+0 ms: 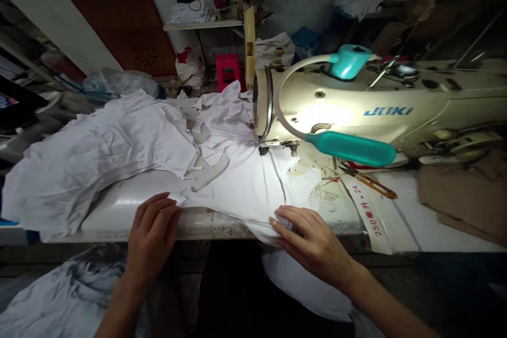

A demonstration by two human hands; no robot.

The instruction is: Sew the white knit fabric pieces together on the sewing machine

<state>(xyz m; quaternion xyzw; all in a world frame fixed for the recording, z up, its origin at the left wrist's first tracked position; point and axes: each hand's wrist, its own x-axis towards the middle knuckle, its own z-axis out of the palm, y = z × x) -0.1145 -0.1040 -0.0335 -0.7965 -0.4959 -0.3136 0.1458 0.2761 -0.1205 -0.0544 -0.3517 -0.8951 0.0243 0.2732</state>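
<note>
A piece of white fabric lies spread over the front of the sewing machine, its far part running under the needle area. My left hand pinches a corner of this fabric at its left end, fingers closed. On the right, my right hand grips the near edge of the fabric, thumb and fingers closed on a fold by a seam line. Below that hand, white cloth hangs over the table edge toward my lap. A teal gooseneck lamp lights the machine head.
A large heap of white fabric pieces covers the table's left side. Thread snips with an orange handle lie right of the needle area, near a paper strip with red writing. Folded brown cloth rests at the right. Behind stands a red stool.
</note>
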